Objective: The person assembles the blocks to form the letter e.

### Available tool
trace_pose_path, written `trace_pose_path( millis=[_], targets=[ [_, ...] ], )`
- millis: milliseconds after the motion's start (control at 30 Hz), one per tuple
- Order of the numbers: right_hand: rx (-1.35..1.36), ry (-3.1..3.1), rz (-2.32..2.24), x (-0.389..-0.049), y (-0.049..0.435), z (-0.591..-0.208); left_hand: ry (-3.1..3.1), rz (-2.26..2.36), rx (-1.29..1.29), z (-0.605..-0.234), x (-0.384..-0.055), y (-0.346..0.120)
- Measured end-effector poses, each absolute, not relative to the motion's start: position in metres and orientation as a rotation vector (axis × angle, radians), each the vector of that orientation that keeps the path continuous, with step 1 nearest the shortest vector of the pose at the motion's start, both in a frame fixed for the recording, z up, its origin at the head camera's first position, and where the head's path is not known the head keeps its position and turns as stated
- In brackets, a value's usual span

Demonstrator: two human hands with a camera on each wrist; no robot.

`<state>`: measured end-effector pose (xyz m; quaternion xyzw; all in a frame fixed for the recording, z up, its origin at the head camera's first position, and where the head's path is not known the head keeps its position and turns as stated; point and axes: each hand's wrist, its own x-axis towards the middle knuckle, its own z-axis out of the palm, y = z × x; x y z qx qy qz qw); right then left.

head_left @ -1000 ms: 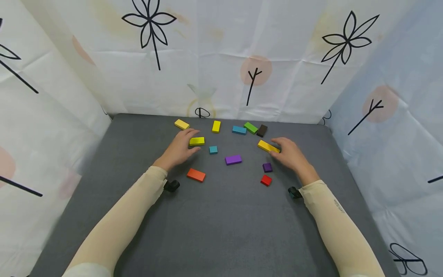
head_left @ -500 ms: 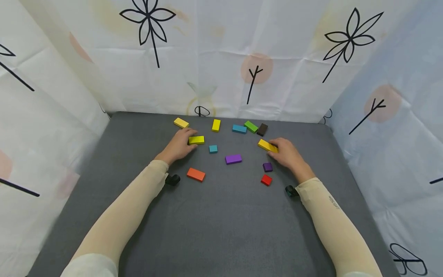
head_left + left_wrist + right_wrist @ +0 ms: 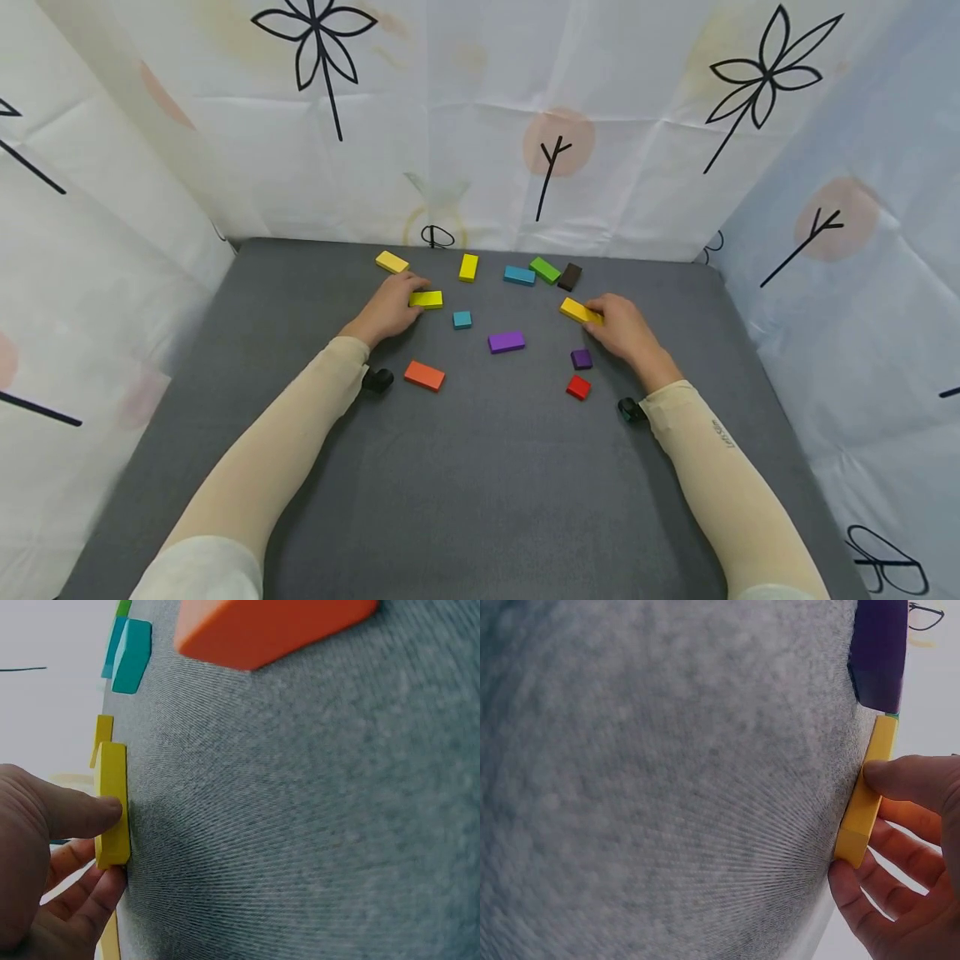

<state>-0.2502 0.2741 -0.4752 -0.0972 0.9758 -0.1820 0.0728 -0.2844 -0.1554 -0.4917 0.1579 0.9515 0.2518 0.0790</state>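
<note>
Best to keep pinch light and level; gripping lemon-yellow rectangular block [image 3: 430, 300] in left hand [image 3: 387, 308], left of small teal block [image 3: 462, 320], and golden-yellow bar [image 3: 576, 310] in right hand [image 3: 624, 331], beyond dark-purple block [image 3: 581, 359], with thumbs opposed to fingers, parted only by block thickness; looking smooth, crisp-edged, against grey ribbed cloth [image 3: 300, 825]

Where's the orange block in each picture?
Head: the orange block is below-left of the middle.
Left wrist: the orange block is at the top, partly cut off.
Right wrist: not in it.
Landmark: the yellow block pinched by the left hand, in the head and left wrist views.
</note>
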Motion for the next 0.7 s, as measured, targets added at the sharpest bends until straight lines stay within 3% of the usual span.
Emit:
trace_pose_path(
  millis=[700],
  targets=[
    [-0.431, 2.983, -0.542, -0.252, 0.264, -0.467, 2.823, 0.733, 0.446, -0.49, -0.287, -0.155]
  ],
)
